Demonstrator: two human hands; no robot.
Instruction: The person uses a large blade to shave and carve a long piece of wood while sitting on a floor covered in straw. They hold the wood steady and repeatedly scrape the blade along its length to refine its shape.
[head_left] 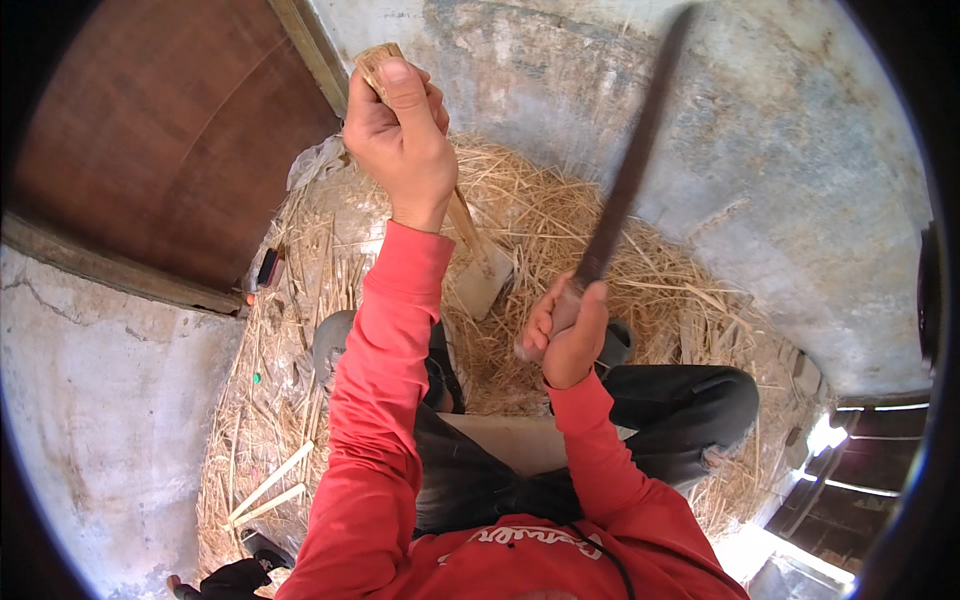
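My left hand (405,150) is raised and closed round the top of a bamboo stick (376,62), its thumb pressed along the upper end. Below the wrist the stick slants down to a pale flat block (486,288) on the floor; whether it touches the block I cannot tell. In front of my right knee, my right hand (572,335) grips the handle of a machete (640,150). The long dark blade points up and away to the right, apart from the stick. Its far end is slightly blurred.
Straw-like shavings (540,200) cover the floor around my feet. Two pale split strips (270,490) lie at the lower left. A worn plaster wall (780,150) curves behind, and a brown door panel (170,130) stands at the left. A small dark object (268,267) lies near it.
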